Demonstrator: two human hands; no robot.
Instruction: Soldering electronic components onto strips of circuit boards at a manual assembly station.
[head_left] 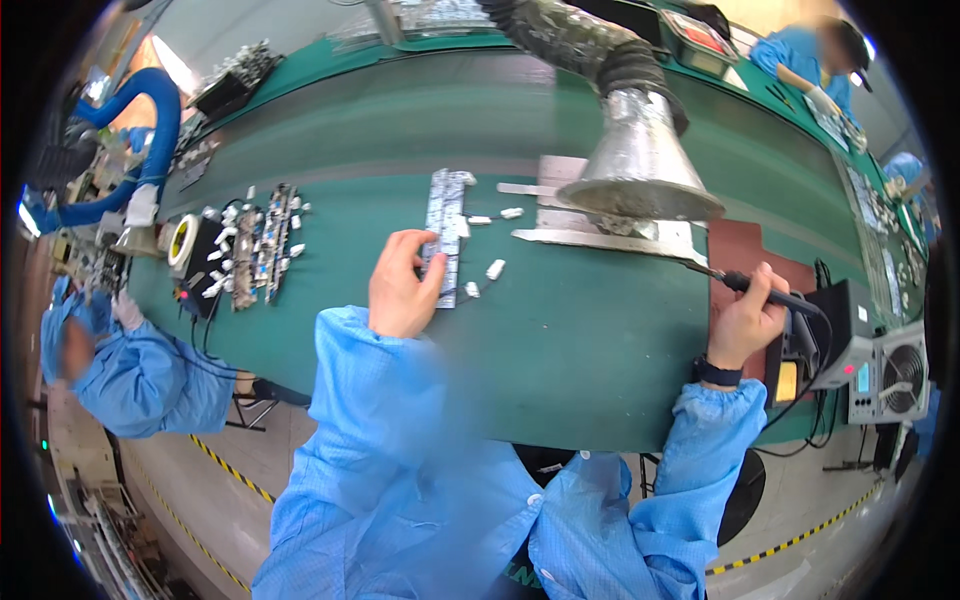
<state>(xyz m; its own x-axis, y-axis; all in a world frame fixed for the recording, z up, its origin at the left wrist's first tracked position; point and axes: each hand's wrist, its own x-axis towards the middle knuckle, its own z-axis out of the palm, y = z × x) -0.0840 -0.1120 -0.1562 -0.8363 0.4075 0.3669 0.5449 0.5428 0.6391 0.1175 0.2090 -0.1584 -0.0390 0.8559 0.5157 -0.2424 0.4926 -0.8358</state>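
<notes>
My left hand (405, 285) grips a long, narrow circuit board (444, 205) by its left edge, thumb and fingers closed on it. The board lies lengthwise away from me on the green mat. White connectors on short leads (495, 269) stick out from its right side. In my right hand (750, 320) is a soldering iron (740, 281), held like a pen. Its tip points left, by the right end of a pale metal bar (610, 242). Whether the tip touches the bar I cannot tell.
A silver fume hood (640, 160) hangs over the metal plate from a flexible duct. Right of it are a brown pad (733, 260), a soldering station (845, 325) and its cable. More boards with white connectors (268, 245) lie left. Co-workers sit at the far left and far right.
</notes>
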